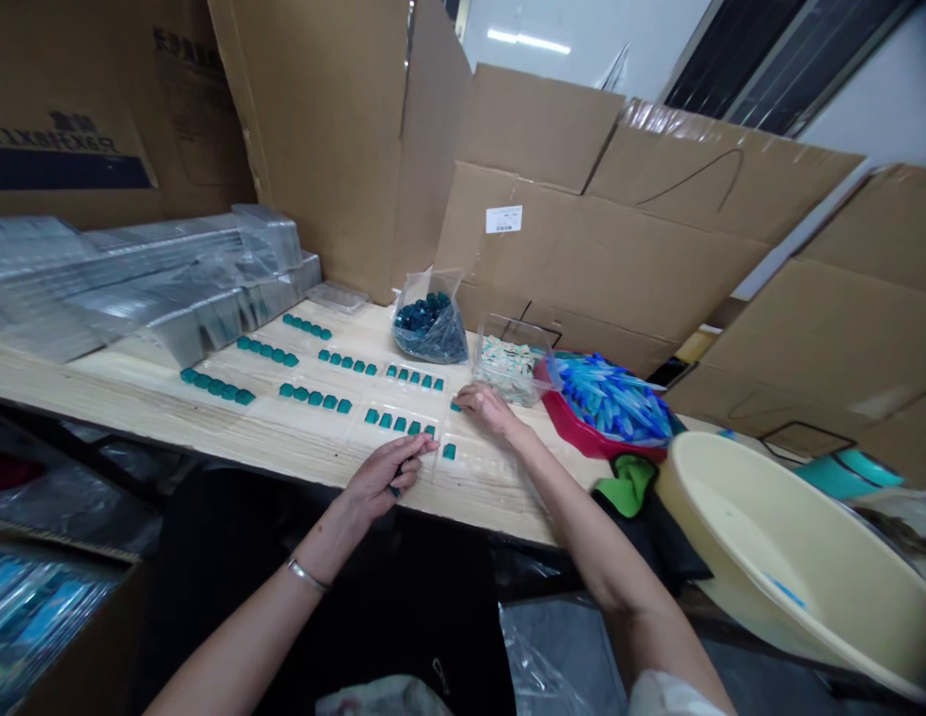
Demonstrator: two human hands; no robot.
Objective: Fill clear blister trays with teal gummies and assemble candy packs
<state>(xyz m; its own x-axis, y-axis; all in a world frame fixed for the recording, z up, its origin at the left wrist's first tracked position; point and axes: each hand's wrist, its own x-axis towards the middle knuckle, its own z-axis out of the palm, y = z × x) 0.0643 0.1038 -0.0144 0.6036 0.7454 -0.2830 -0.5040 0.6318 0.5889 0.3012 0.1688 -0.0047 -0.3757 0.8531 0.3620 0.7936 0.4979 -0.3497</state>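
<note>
Your curled left hand (pixel 386 471) hides how many teal pieces (pixel 395 491) it holds, your right hand (pixel 489 406) partly covers another piece (pixel 455 406), the left edge crops the trays (pixel 134 267), and the label (pixel 503 219) is unreadably small.

In front of you stretches a pale wooden table (pixel 126 386). On your left it bears stacked clear containers (pixel 201 273); across the middle, short rows of teal pieces (pixel 218 386) lie in shallow clear trays (pixel 492 477) (their edges are hard to make out). Farther back you have a plastic bag (pixel 444 346) of dark pieces (pixel 424 313), a clear box (pixel 533 373) of pale pieces (pixel 503 355), and a red tub (pixel 565 420) heaped with blue sticks (pixel 608 396).
</note>
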